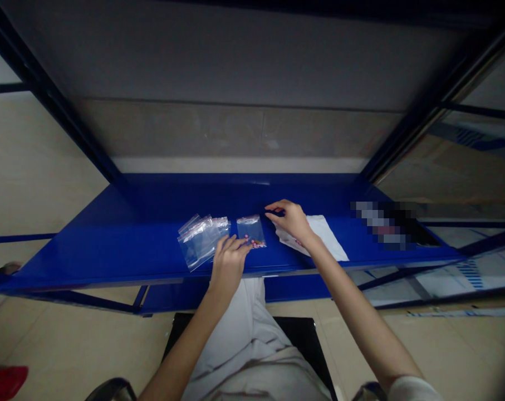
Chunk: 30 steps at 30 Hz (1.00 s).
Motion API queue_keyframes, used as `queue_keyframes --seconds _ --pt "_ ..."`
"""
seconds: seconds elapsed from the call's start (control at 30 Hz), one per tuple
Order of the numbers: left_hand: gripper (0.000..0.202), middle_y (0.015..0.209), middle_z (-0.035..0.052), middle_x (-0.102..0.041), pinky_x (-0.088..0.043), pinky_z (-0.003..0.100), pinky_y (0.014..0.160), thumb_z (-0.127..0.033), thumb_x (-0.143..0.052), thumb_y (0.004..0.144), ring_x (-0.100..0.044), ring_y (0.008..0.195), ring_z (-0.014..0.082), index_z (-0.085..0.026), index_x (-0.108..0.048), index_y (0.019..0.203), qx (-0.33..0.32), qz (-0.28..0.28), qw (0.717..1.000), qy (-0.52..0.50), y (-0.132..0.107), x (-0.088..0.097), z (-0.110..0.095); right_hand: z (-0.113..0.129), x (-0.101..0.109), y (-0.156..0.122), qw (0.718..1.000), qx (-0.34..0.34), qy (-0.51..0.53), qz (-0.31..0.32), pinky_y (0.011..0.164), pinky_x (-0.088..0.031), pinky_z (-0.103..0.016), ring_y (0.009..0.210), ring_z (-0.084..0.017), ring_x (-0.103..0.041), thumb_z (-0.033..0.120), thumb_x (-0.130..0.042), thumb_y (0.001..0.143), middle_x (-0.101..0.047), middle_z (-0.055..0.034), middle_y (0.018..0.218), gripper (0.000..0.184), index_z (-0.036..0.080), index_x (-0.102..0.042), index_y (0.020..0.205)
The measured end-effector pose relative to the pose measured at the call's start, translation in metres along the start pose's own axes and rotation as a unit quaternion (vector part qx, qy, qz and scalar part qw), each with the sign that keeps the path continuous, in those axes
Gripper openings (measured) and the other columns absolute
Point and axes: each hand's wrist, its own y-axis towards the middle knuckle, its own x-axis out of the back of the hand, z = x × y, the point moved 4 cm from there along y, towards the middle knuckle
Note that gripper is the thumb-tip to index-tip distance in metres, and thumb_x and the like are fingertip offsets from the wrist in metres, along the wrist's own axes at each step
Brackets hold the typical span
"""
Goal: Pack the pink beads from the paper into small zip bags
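Observation:
On a blue metal shelf [110, 245] lies a small clear zip bag [251, 229] with a few tiny pink bits in its near corner. My left hand [228, 260] rests at that bag's near edge, fingertips stretched out onto it. My right hand [292, 219] hovers just right of the bag, over a white paper sheet [327, 236], with fingers extended and pointing left; nothing shows in it. A loose pile of several empty clear zip bags [201, 238] lies to the left of my left hand.
The shelf's dark blue uprights [64, 120] rise at both back corners, with a grey wall behind. A blurred-out dark object [388, 224] sits at the shelf's right end. Below are my white-clothed lap, a black seat [302, 334] and a beige tiled floor.

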Motion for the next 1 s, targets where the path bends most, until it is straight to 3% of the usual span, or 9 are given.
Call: queue_keyframes --seconds 0.13,0.27,0.5,0.57,0.67,0.73,0.77,0.87,1.0 --pt "0.026 0.102 0.0025 -0.073 -0.040 0.049 0.096 -0.009 -0.055 0.082 -0.063 0.102 0.0249 -0.028 -0.073 0.090 0.008 0.030 0.999 -0.012 0.004 0.002 0.005 -0.028 0.038 -0.029 0.997 -0.038 0.037 -0.049 0.066 -0.049 -0.028 0.072 -0.018 -0.065 0.029 -0.063 0.076 -0.073 -0.0052 0.086 0.018 0.019 -0.072 0.088" --pt "0.025 0.102 0.0030 -0.073 -0.039 0.047 0.097 -0.011 -0.054 0.084 -0.062 0.104 0.0248 -0.026 -0.073 0.089 0.008 0.063 0.998 -0.021 0.006 0.005 0.006 -0.049 0.046 -0.053 0.994 -0.070 0.064 -0.057 0.066 -0.051 -0.029 0.071 -0.019 -0.067 0.033 -0.062 0.074 -0.074 -0.0060 0.084 0.019 0.019 -0.072 0.083" --pt "0.019 0.108 0.0056 -0.070 -0.036 0.043 0.096 -0.029 -0.059 0.083 -0.057 0.111 0.0257 -0.025 -0.069 0.099 0.047 -0.054 0.997 -0.014 -0.003 0.023 0.006 -0.060 0.055 -0.061 0.993 -0.094 0.024 -0.073 0.062 -0.049 -0.029 0.071 -0.020 -0.067 0.031 -0.062 0.074 -0.074 -0.0066 0.083 0.019 0.020 -0.073 0.084" --pt "0.022 0.111 0.0077 -0.068 -0.032 0.044 0.099 -0.034 -0.058 0.083 -0.055 0.112 0.0270 -0.024 -0.068 0.100 0.094 -0.094 0.991 0.020 -0.006 0.035 0.019 -0.062 0.064 -0.063 0.993 -0.097 -0.006 -0.074 0.060 -0.048 -0.029 0.069 -0.020 -0.066 0.030 -0.062 0.074 -0.074 -0.0060 0.081 0.017 0.021 -0.074 0.083" --pt "0.042 0.118 0.0157 -0.061 -0.029 0.050 0.097 -0.045 -0.053 0.083 -0.051 0.113 0.0335 -0.017 -0.061 0.113 0.262 -0.158 0.945 0.118 -0.014 0.058 0.056 -0.063 0.073 -0.067 0.992 -0.107 -0.016 -0.070 0.059 -0.047 -0.028 0.068 -0.020 -0.066 0.031 -0.062 0.074 -0.074 -0.0052 0.082 0.016 0.023 -0.074 0.082" --pt "0.061 0.117 0.0221 -0.056 -0.031 0.055 0.091 -0.054 -0.055 0.077 -0.046 0.112 0.0406 -0.011 -0.056 0.120 0.378 -0.154 0.898 0.162 -0.021 0.067 0.083 -0.064 0.074 -0.069 0.991 -0.114 -0.017 -0.063 0.060 -0.047 -0.028 0.069 -0.019 -0.067 0.032 -0.063 0.074 -0.074 -0.0043 0.082 0.015 0.024 -0.074 0.081" --pt "0.065 0.116 0.0237 -0.055 -0.031 0.056 0.089 -0.056 -0.054 0.076 -0.045 0.112 0.0423 -0.010 -0.056 0.121 0.404 -0.128 0.890 0.167 -0.023 0.068 0.093 -0.064 0.073 -0.069 0.991 -0.118 -0.021 -0.055 0.060 -0.047 -0.028 0.069 -0.019 -0.067 0.032 -0.064 0.073 -0.074 -0.0036 0.081 0.014 0.024 -0.074 0.080" --pt "0.051 0.115 0.0202 -0.053 -0.032 0.054 0.090 -0.055 -0.054 0.076 -0.043 0.112 0.0405 -0.016 -0.064 0.108 0.400 -0.087 0.898 0.161 -0.024 0.065 0.107 -0.066 0.068 -0.070 0.989 -0.136 -0.044 -0.031 0.057 -0.045 -0.027 0.067 -0.019 -0.067 0.026 -0.065 0.071 -0.074 -0.0016 0.076 0.010 0.025 -0.074 0.076" --pt "0.035 0.110 0.0151 -0.056 -0.035 0.052 0.089 -0.048 -0.056 0.077 -0.047 0.109 0.0383 -0.021 -0.069 0.095 0.379 -0.080 0.910 0.146 -0.024 0.064 0.107 -0.067 0.064 -0.072 0.988 -0.148 -0.049 -0.013 0.055 -0.044 -0.025 0.066 -0.018 -0.067 0.026 -0.065 0.071 -0.074 -0.0005 0.078 0.011 0.026 -0.074 0.077"
